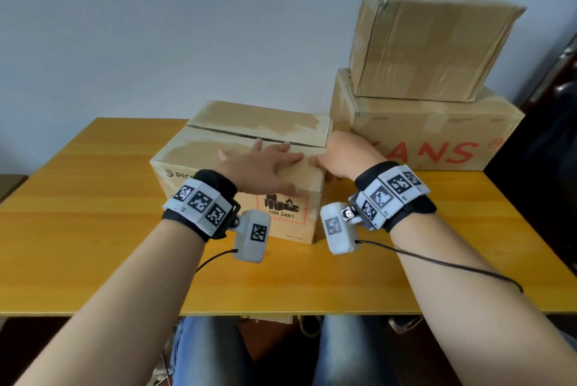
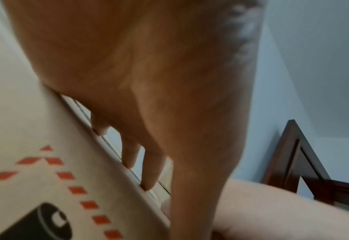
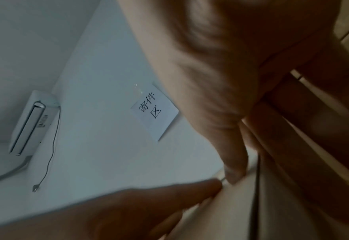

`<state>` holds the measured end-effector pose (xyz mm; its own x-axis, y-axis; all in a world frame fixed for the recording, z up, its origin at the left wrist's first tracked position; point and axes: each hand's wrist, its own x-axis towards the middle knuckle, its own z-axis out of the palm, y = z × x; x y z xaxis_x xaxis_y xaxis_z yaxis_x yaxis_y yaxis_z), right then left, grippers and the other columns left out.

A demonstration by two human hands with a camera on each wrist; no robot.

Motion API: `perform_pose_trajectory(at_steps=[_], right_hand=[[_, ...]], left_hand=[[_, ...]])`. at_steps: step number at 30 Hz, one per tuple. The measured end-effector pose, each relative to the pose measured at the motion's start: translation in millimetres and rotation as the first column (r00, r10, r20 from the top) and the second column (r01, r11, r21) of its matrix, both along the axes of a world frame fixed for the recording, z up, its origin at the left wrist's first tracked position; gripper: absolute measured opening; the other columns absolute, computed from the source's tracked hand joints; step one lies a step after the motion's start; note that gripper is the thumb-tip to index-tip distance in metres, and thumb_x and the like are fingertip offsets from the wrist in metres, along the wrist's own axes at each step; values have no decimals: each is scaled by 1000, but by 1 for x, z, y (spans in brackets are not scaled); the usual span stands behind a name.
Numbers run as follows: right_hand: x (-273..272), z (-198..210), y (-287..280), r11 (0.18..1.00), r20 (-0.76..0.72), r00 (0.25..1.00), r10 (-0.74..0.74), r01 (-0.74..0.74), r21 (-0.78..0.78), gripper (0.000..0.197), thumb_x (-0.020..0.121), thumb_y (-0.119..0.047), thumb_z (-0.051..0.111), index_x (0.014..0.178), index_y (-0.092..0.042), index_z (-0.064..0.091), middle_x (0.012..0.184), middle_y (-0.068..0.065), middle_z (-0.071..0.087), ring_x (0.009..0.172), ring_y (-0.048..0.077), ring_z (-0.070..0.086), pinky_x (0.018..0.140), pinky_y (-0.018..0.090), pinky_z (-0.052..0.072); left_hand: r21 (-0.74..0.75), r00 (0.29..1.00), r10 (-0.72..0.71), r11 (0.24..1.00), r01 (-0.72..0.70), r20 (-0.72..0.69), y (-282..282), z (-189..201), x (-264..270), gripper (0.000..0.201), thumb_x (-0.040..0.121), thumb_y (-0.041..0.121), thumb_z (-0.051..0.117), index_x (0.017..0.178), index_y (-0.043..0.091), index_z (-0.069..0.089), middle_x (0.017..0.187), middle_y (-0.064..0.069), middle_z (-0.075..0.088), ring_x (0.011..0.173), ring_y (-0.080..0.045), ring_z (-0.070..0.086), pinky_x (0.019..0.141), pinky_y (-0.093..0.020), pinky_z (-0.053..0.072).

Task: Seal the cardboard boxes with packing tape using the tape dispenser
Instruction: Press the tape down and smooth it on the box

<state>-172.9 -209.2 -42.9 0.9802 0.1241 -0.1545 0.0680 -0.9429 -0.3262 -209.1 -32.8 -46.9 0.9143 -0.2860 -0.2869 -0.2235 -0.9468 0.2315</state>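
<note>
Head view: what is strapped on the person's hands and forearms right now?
Both forearms are bare, no sleeves. Behind the left hand and the right hand sits a black wrist strap carrying a white band of black-and-white square markers. A white camera block, also marked, hangs from each wrist, trailing a thin black cable.

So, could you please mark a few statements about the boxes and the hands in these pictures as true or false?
1. The left hand lies flat on top of the small brown cardboard box with the UN 3481 label. True.
2. A tape dispenser is held in the right hand. False: no dispenser is in view; that hand is at the box's right top edge.
3. Two larger cardboard boxes are stacked at the right, the plain taped box on the red-lettered box. True.
4. The small box's top seam is taped shut. False: a dark gap shows between the flaps.
</note>
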Motion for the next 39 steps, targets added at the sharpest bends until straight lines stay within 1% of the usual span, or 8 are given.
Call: perform_pose_trajectory(at_steps=[6, 9, 11, 14, 23, 33, 36, 39], right_hand=[[19, 26, -25, 997, 23, 1000, -20, 18, 77, 30, 90, -32, 67, 80, -5, 68, 66, 5, 65, 43, 17, 55, 43, 22, 40], [38, 26, -24, 995, 100, 994, 39, -48, 85, 35, 93, -38, 64, 111, -8, 69, 113, 12, 69, 97, 30, 66, 78, 36, 51], [48, 22, -20, 989, 44, 990, 137, -139, 56, 55, 98, -42, 57, 147, -19, 48, 153, 2, 46, 137, 24, 47, 104, 35, 39], [61, 13, -18, 970, -72, 968, 242, -240, 40, 65, 103, -50, 46, 159, -24, 26, 167, -7, 14, 152, 18, 20, 118, 31, 21], [87, 11, -17, 965, -105, 959, 262, -259, 39, 69, 100, -51, 53, 159, -26, 26, 166, -2, 20, 151, 19, 22, 117, 30, 20], [49, 16, -24, 988, -33, 995, 97, -92, 127, 74, 80, -48, 81, 142, -17, 56, 151, -2, 50, 135, 19, 49, 108, 33, 36], [29, 19, -25, 995, -23, 1000, 12, -10, 96, 66, 81, -46, 80, 135, -12, 63, 141, 4, 59, 125, 22, 57, 95, 33, 43], [12, 21, -25, 998, -18, 999, -35, 36, 60, 42, 83, -38, 79, 109, -6, 71, 110, 7, 70, 97, 22, 66, 67, 28, 44]], left_hand=[[-36, 997, 55, 998, -53, 59, -23, 1, 0, 81, 82, 82, 45, 153, 48, 25, 164, 16, 10, 154, -30, -2, 101, -86, -5], [-45, 994, 65, 997, -61, 86, -27, 2, 2, 80, 78, 83, 51, 149, 51, 31, 159, 12, 18, 152, -28, 7, 101, -85, -2], [-35, 994, 77, 997, -75, 81, -29, 2, 3, 84, 76, 83, 54, 149, 50, 30, 158, 10, 18, 151, -30, 8, 102, -85, -2], [-15, 992, 102, 995, -101, 80, -33, 0, 2, 98, 72, 87, 53, 154, 43, 22, 160, 10, 13, 152, -29, 3, 102, -84, -3], [-48, 992, 95, 995, -91, 82, -28, -2, 5, 99, 74, 82, 57, 156, 35, 24, 160, 11, 15, 153, -20, 2, 103, -83, -7], [-64, 1000, -4, 998, 5, 8, 4, 5, -5, 95, 61, 66, 52, 152, 47, 30, 154, 31, 24, 142, -10, 30, 109, -74, 1], [-93, 1000, -15, 996, 13, -21, 13, 7, -9, 93, 57, 62, 50, 148, 52, 35, 154, 38, 22, 147, -5, 21, 110, -73, -3], [-163, 1000, -7, 987, 4, -19, 21, 6, -9, 77, 68, 46, 63, 142, 52, 46, 150, 40, 31, 149, 1, 15, 115, -70, -5]])
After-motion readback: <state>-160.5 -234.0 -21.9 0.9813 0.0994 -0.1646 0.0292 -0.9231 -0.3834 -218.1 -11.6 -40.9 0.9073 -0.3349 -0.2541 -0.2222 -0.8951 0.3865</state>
